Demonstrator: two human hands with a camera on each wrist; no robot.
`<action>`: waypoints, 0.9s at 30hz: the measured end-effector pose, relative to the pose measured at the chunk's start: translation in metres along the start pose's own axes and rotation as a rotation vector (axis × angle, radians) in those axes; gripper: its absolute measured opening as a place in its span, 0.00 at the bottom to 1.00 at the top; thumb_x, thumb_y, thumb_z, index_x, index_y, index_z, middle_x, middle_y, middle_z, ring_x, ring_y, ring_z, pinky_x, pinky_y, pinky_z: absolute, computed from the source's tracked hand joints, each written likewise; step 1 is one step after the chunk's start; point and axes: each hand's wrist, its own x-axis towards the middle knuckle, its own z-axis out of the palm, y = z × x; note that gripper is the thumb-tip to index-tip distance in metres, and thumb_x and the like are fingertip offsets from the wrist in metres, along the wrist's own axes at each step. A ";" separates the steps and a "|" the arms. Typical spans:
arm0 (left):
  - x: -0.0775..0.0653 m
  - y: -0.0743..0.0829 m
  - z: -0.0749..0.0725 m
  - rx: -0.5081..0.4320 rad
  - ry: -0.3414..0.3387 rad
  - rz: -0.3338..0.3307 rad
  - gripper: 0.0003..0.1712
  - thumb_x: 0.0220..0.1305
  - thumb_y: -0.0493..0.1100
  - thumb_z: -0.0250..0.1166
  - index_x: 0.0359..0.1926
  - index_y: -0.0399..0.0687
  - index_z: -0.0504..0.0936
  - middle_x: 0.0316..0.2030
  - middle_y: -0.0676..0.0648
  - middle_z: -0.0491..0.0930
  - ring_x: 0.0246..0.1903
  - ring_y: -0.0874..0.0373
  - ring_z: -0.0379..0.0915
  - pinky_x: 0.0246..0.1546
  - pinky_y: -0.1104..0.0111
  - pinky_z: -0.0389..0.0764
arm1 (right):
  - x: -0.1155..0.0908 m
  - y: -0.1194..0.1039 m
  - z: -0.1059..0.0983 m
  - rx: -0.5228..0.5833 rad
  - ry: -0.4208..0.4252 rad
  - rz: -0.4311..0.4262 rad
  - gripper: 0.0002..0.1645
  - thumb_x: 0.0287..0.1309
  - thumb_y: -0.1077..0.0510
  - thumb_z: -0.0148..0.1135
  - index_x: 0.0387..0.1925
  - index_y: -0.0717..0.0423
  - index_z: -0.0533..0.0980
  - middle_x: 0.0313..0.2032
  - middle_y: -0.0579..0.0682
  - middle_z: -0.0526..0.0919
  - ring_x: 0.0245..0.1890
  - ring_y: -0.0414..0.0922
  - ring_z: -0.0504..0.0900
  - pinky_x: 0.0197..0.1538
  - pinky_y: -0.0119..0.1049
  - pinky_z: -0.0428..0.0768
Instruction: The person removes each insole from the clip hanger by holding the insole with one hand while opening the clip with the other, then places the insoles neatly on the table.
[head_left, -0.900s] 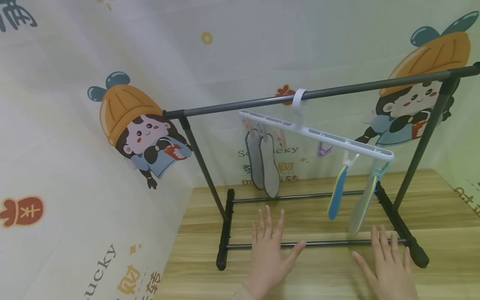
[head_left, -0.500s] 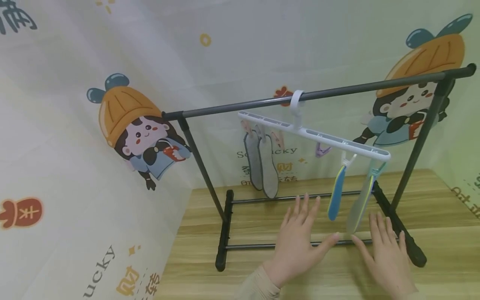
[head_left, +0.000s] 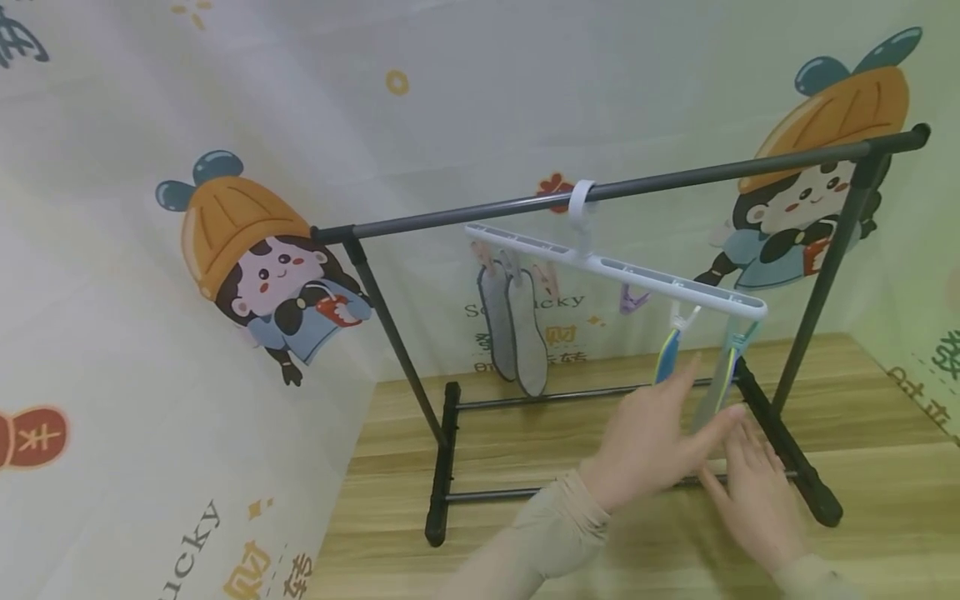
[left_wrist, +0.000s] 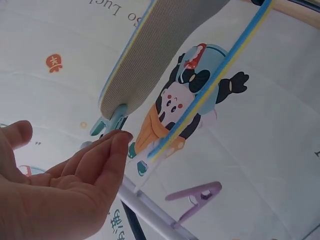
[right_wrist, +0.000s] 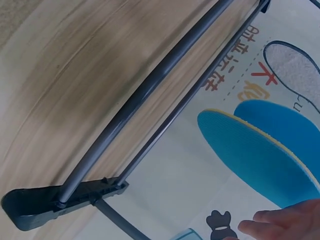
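Item at the centre: a thin foam insole with grey face and yellow edge (head_left: pixel 711 407), hanging between the two hands from a teal plastic clip (head_left: pixel 741 335). The left hand (head_left: pixel 645 442) holds nothing visible, its fingers loosely bent; the right hand (head_left: pixel 761 496) grasps nothing visible, fingers extended. Contact cannot be confirmed. Against the earlier head frames, both hands are closer in, the left having risen most; in my judgement, work now centres on this insole, ungripped. A matching blue foam insole (head_left: pixel 666 357) hangs just beyond the left hand, under a long white plastic hanger (head_left: pixel 645 279). The left wrist view places the left fingertips just beside the teal clip, unclear from the head; the right wrist view alone shows broad blue insole faces near the right fingers.
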 end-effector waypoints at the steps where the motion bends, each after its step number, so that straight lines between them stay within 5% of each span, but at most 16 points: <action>1: 0.006 0.000 0.001 -0.015 -0.003 0.000 0.38 0.73 0.62 0.51 0.72 0.42 0.63 0.51 0.44 0.85 0.38 0.63 0.84 0.40 0.77 0.81 | 0.002 -0.001 0.000 0.005 -0.002 0.004 0.43 0.68 0.51 0.58 0.72 0.72 0.53 0.68 0.77 0.58 0.67 0.75 0.59 0.58 0.79 0.56; 5: 0.028 0.002 0.005 -0.072 0.013 0.000 0.36 0.74 0.61 0.50 0.70 0.41 0.66 0.52 0.44 0.84 0.33 0.69 0.80 0.38 0.79 0.79 | 0.008 -0.002 0.003 0.023 0.019 0.015 0.44 0.66 0.52 0.61 0.71 0.71 0.54 0.67 0.77 0.61 0.65 0.76 0.62 0.55 0.79 0.59; 7: 0.037 0.002 0.007 -0.102 0.023 -0.011 0.34 0.74 0.59 0.51 0.68 0.40 0.68 0.38 0.48 0.87 0.25 0.71 0.74 0.30 0.81 0.76 | 0.010 -0.002 0.004 0.021 0.040 0.019 0.43 0.66 0.51 0.61 0.71 0.71 0.55 0.65 0.77 0.63 0.63 0.75 0.65 0.55 0.78 0.63; 9: 0.045 0.004 0.010 -0.121 0.040 -0.030 0.31 0.74 0.58 0.51 0.65 0.41 0.71 0.22 0.53 0.79 0.15 0.71 0.62 0.20 0.81 0.69 | 0.013 -0.002 0.005 0.018 0.058 0.025 0.43 0.67 0.49 0.60 0.71 0.71 0.56 0.64 0.77 0.65 0.62 0.75 0.66 0.55 0.76 0.65; 12: 0.055 0.008 0.014 -0.132 0.068 -0.078 0.24 0.74 0.57 0.52 0.59 0.46 0.74 0.12 0.57 0.59 0.09 0.70 0.49 0.13 0.78 0.60 | 0.016 -0.003 0.007 0.031 0.076 0.040 0.42 0.69 0.48 0.58 0.70 0.72 0.57 0.63 0.77 0.67 0.62 0.75 0.67 0.57 0.73 0.66; 18: 0.066 0.016 0.021 -0.063 0.142 -0.164 0.17 0.71 0.56 0.58 0.51 0.52 0.80 0.10 0.61 0.64 0.08 0.73 0.55 0.15 0.80 0.60 | 0.017 -0.002 0.010 0.040 0.084 0.054 0.36 0.74 0.51 0.51 0.67 0.77 0.59 0.63 0.79 0.66 0.61 0.76 0.67 0.60 0.71 0.65; 23: 0.073 0.019 0.023 0.087 0.215 -0.149 0.16 0.67 0.59 0.62 0.44 0.54 0.83 0.16 0.62 0.76 0.14 0.73 0.61 0.18 0.82 0.58 | 0.017 -0.001 0.011 0.025 0.110 0.043 0.29 0.73 0.58 0.50 0.59 0.83 0.65 0.61 0.81 0.67 0.59 0.77 0.68 0.60 0.70 0.67; 27: 0.076 0.021 0.026 0.200 0.252 -0.129 0.15 0.66 0.61 0.62 0.35 0.57 0.82 0.14 0.63 0.72 0.13 0.72 0.59 0.17 0.81 0.57 | 0.017 -0.002 0.011 0.002 0.111 0.035 0.19 0.71 0.62 0.51 0.48 0.80 0.72 0.61 0.81 0.66 0.59 0.76 0.68 0.59 0.70 0.67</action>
